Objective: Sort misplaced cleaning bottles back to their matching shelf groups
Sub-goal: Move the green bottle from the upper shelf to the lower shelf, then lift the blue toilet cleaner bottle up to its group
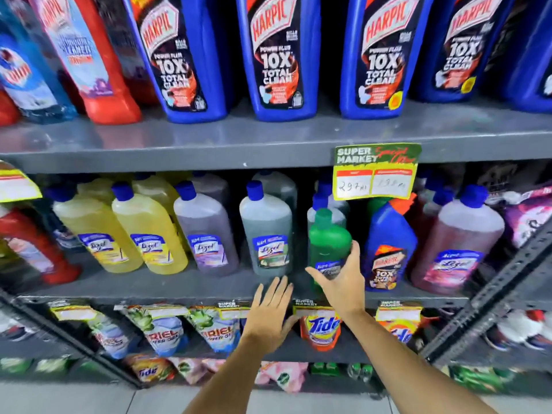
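The green bottle (328, 243) stands on the middle shelf (179, 286), between a grey-green Lizol bottle (267, 234) and a small blue Harpic bottle (388, 249). Your right hand (340, 282) wraps its lower half, thumb and fingers around the label. Your left hand (270, 312) hangs spread and empty beside it, below the shelf edge.

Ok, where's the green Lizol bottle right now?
Head view, middle shelf, right of centre: the green Lizol bottle stands in the right hand, between the grey Lizol bottle and small blue Harpic bottle.
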Available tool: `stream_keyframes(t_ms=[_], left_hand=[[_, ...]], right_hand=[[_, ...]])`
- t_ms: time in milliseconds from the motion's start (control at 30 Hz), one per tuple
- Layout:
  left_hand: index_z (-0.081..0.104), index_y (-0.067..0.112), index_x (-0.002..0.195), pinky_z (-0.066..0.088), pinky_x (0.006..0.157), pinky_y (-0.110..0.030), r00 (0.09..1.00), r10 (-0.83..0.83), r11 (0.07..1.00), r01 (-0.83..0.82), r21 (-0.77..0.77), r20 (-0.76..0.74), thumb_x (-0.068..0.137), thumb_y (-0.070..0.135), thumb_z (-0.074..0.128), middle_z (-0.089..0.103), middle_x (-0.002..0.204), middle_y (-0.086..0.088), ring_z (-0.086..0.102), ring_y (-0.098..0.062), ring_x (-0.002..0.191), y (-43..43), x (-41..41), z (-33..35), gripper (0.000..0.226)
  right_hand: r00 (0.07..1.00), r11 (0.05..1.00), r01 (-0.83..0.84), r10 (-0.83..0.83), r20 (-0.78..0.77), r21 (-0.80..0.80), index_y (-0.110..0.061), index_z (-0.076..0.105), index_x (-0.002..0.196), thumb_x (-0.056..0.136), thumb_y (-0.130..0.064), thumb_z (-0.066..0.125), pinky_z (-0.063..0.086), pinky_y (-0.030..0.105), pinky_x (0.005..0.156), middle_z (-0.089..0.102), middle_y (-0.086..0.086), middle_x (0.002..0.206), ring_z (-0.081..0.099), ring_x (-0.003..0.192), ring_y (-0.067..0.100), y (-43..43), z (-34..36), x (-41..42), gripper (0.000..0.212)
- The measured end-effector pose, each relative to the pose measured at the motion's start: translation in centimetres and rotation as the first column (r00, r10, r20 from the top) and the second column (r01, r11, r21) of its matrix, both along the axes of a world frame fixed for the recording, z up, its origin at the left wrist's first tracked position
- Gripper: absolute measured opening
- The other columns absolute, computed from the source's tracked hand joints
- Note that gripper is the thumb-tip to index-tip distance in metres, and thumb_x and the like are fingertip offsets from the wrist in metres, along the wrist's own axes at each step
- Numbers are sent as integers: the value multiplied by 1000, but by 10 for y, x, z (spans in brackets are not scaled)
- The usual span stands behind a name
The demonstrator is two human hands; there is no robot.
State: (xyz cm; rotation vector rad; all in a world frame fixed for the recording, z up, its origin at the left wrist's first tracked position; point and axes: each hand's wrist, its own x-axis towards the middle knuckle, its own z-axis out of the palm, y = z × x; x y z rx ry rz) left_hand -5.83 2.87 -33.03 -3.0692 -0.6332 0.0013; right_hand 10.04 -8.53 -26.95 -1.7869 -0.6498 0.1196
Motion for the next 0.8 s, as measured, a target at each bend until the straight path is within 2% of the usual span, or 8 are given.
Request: stream_keyframes(t_ms=[67,133,267,367,467,567,700,800], left_hand=[[33,11,150,22,113,-57,1000,3,1000,-4,19,22,98,53,34,30,157,-9,27,-27,144,-3,-1,0,66],[41,11,146,32,109,-56,1000,18,1000,-18,20,25,96,54,27,40,152,-10,37,-27,140,-6,-2,1,68],[46,9,142,37,106,-56,998,18,1000,-19,12,57,96,54,28,46,148,-11,42,-28,136,-7,0,-1,67],[43,9,144,33,110,-55,996,14,1000,-16,25,92,96,52,41,42,151,-11,39,-28,139,-7,1,-4,65],[38,10,147,29,113,-54,995,22,999,-25,29,100,97,53,37,37,154,-10,33,-28,142,-7,1,-6,67],[34,10,149,24,115,-54,995,22,1000,-23,12,95,97,54,33,33,156,-10,29,-28,144,-6,0,-7,68],[26,11,152,13,118,-52,997,16,1000,-16,1,72,99,55,36,25,159,-9,20,-27,147,-6,0,-9,70],[16,11,154,1,117,-52,999,-2,1000,1,9,47,98,59,31,15,162,-10,10,-28,149,-5,-3,-10,75]], right_hand=[[999,1000,15,-14,52,-21,-50,20,129,57,-58,84,43,16,81,47,-44,106,53,110,3,2,-4,-1,97],[997,1000,1,2,73,-30,-46,21,133,60,-55,85,43,21,85,45,-25,117,51,113,6,2,-7,-2,97],[998,1000,-5,6,67,-21,-25,22,149,64,-55,84,36,26,103,36,-4,135,40,126,6,-8,-15,-8,109],[977,980,166,-178,115,107,-19,31,144,81,-62,66,39,27,102,39,-4,131,43,120,10,-28,-19,-18,85],[872,886,408,-449,193,220,-8,40,136,87,-44,63,32,29,104,46,15,130,41,118,27,-47,-8,2,66],[852,870,479,-493,177,118,1,35,142,78,-40,76,23,34,111,43,26,139,37,130,35,-52,11,34,86],[941,941,334,-331,65,-49,-9,15,154,64,-42,89,31,44,115,35,16,153,35,140,32,-50,14,58,122],[945,944,326,-327,-20,-47,-17,23,149,56,-46,91,44,46,107,45,8,146,49,131,30,-49,8,63,119]])
